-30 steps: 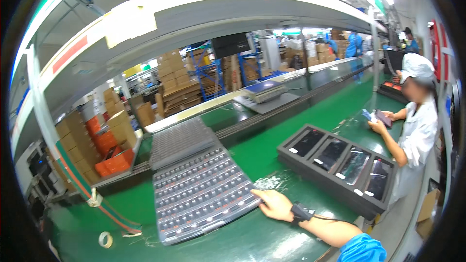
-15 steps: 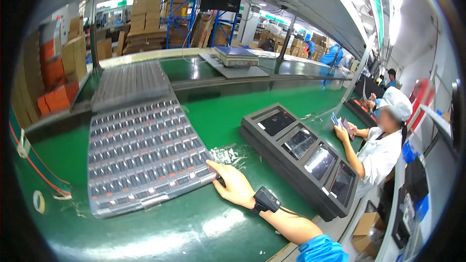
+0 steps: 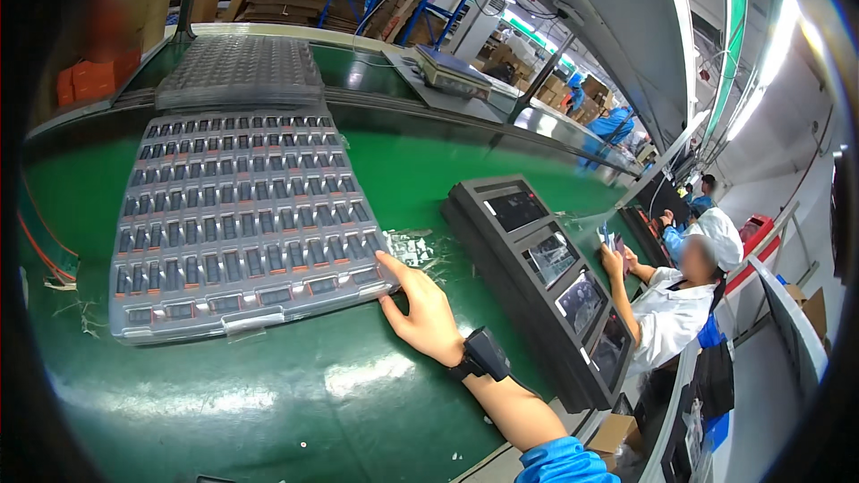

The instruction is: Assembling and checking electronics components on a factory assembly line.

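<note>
My right hand [image 3: 425,315] is at the near right corner of a clear plastic tray [image 3: 255,304], its thumb by the front edge and its index finger along the right side. The other fingers are partly hidden, and a black device is strapped round the wrist. Rows of small dark rectangular parts with orange edges fill the tray's pockets; it lies flat on the green tabletop [image 3: 295,402]. My left hand is out of view.
More clear trays [image 3: 237,67] stand behind the filled one. A black rack with several dark screens [image 3: 537,277] lies to the right, near small white scraps [image 3: 412,249]. Beyond it, a co-worker in white [image 3: 676,313] holds a flat object. A scale [image 3: 452,72] stands at the back.
The view has tilted and shifted, so the tray and my right hand appear higher in the picture. My hand is still at the same tray corner.
</note>
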`<state>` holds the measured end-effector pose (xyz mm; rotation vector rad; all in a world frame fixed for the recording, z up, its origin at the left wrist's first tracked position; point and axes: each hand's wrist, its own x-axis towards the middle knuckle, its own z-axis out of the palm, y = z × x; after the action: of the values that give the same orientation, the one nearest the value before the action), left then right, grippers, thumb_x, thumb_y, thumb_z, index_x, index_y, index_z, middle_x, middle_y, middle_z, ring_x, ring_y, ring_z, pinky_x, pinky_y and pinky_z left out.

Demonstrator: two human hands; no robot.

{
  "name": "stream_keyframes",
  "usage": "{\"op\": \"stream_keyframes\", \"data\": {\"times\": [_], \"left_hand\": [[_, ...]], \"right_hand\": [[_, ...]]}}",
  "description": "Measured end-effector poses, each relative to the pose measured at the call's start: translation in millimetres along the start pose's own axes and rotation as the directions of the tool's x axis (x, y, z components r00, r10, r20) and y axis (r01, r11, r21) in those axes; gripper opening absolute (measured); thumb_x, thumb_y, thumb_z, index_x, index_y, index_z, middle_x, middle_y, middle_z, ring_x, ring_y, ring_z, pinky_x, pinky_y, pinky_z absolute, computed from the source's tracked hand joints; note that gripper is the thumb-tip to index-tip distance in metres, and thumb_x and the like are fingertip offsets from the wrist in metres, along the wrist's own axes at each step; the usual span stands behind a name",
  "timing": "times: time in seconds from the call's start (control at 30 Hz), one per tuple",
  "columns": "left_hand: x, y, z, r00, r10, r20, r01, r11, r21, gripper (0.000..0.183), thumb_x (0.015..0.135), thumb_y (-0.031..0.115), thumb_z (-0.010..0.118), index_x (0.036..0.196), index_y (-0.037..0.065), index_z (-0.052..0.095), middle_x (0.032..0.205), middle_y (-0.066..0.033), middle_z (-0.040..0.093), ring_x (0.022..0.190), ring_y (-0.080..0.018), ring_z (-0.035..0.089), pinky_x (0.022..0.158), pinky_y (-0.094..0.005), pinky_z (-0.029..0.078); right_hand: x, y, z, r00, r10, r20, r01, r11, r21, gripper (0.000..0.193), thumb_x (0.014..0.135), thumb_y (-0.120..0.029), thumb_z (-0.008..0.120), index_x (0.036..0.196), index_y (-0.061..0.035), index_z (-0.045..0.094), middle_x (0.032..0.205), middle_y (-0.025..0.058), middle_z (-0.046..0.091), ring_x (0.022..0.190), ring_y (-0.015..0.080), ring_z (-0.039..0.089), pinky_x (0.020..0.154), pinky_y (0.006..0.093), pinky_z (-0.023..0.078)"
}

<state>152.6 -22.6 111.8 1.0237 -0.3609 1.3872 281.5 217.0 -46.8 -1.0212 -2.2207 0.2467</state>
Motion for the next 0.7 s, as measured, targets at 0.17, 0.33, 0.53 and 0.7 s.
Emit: {"op": "stream_keyframes", "data": {"times": [0.17, 0.33, 0.53, 0.7], "left_hand": [[0.6, -1.0, 5.0, 1.000, -0.023, 0.012, 0.023, 0.999, -0.022, 0.030, 0.103, 0.023, 0.055, 0.110, -0.004, 0.066, 0.107, -0.0258, 0.066, 0.096, -0.0397, 0.067, 0.083, -0.0473, 0.058], [-0.6, 1.6, 11.5, 0.999, -0.037, -0.008, 0.036, 0.999, -0.032, 0.029, 0.103, 0.022, 0.055, 0.110, -0.004, 0.066, 0.106, -0.0262, 0.066, 0.096, -0.0399, 0.067, 0.083, -0.0475, 0.058], [-5.2, 4.2, 14.0, 0.999, -0.043, -0.019, 0.042, 0.998, -0.044, 0.028, 0.103, 0.021, 0.055, 0.109, -0.004, 0.066, 0.106, -0.0266, 0.066, 0.095, -0.0401, 0.067, 0.083, -0.0477, 0.058], [-14.2, 15.4, 16.2, 0.999, -0.012, -0.038, 0.010, 0.999, -0.052, 0.028, 0.103, 0.021, 0.056, 0.108, -0.004, 0.066, 0.106, -0.0269, 0.066, 0.094, -0.0403, 0.067, 0.082, -0.0479, 0.058]], "right_hand": [[-1.7, 3.9, -7.8, 1.000, 0.003, -0.016, -0.003, 1.000, -0.003, 0.062, 0.086, -0.003, 0.063, 0.145, -0.0072, 0.046, 0.117, 0.0176, 0.065, 0.105, 0.0350, 0.062, 0.095, 0.0429, 0.049], [-1.9, 2.0, -9.3, 1.000, -0.024, -0.019, 0.024, 0.999, 0.023, 0.061, 0.086, -0.003, 0.065, 0.144, -0.0061, 0.046, 0.113, 0.0172, 0.065, 0.099, 0.0366, 0.062, 0.091, 0.0436, 0.050], [-10.6, 7.5, -8.8, 0.998, -0.019, -0.066, 0.022, 0.999, 0.044, 0.062, 0.086, -0.003, 0.064, 0.145, -0.0066, 0.045, 0.118, 0.0190, 0.064, 0.103, 0.0362, 0.062, 0.093, 0.0433, 0.051], [-11.6, 8.6, -0.4, 1.000, 0.002, -0.022, 0.000, 0.998, 0.062, 0.064, 0.088, -0.003, 0.060, 0.149, -0.0101, 0.041, 0.119, 0.0177, 0.063, 0.108, 0.0355, 0.060, 0.096, 0.0431, 0.050]]}}
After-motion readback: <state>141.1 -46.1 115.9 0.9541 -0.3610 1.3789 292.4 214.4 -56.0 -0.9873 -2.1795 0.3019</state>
